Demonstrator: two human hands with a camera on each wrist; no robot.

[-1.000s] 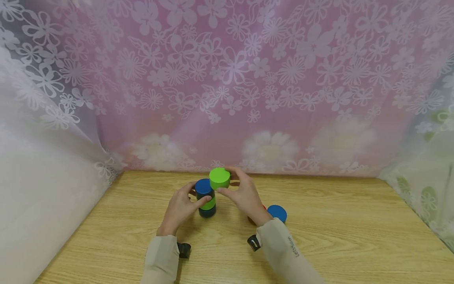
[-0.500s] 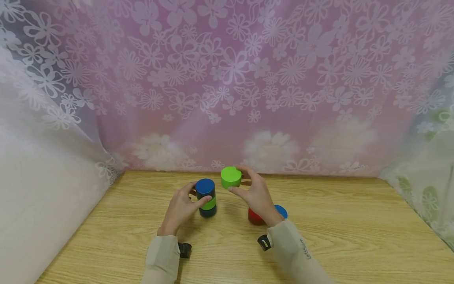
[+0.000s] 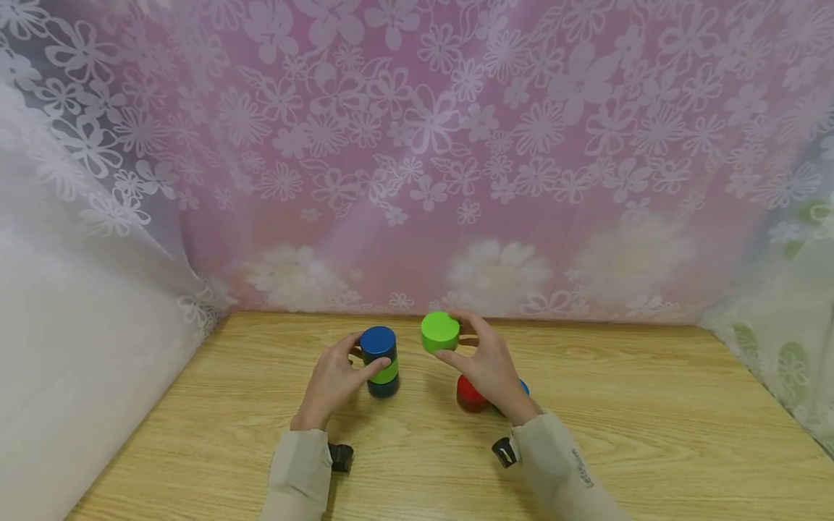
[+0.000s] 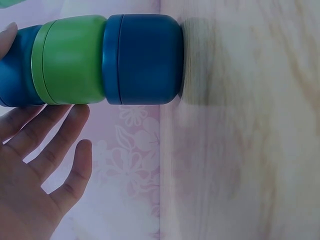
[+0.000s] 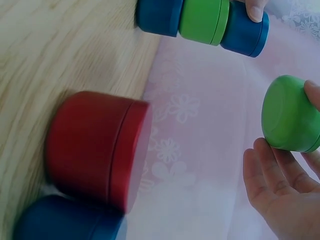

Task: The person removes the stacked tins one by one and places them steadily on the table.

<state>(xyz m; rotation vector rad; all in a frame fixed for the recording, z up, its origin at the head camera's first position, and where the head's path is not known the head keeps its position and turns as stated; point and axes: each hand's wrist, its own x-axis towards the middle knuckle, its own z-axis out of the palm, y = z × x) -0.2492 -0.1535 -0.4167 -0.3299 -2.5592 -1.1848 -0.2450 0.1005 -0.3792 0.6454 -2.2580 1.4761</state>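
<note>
Three stacked canisters (image 4: pixel 95 60) gripped by left hand (image 3: pixel 332 381): sideways nudge may topple them. Right hand (image 3: pixel 486 367) pinches green canister (image 3: pixel 439 333) aloft: slack grip may drop it.

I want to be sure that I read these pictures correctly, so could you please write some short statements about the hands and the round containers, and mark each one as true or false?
1. The right hand holds a green container above the table. True.
2. The left hand holds a stack of containers. True.
3. The stack has four containers. False: it has three, coloured blue, green and blue from top to bottom.
4. A red container stands beside a blue container on the table. True.
5. The green container in the right hand rests on top of the stack. False: it is held apart from the stack.
</note>
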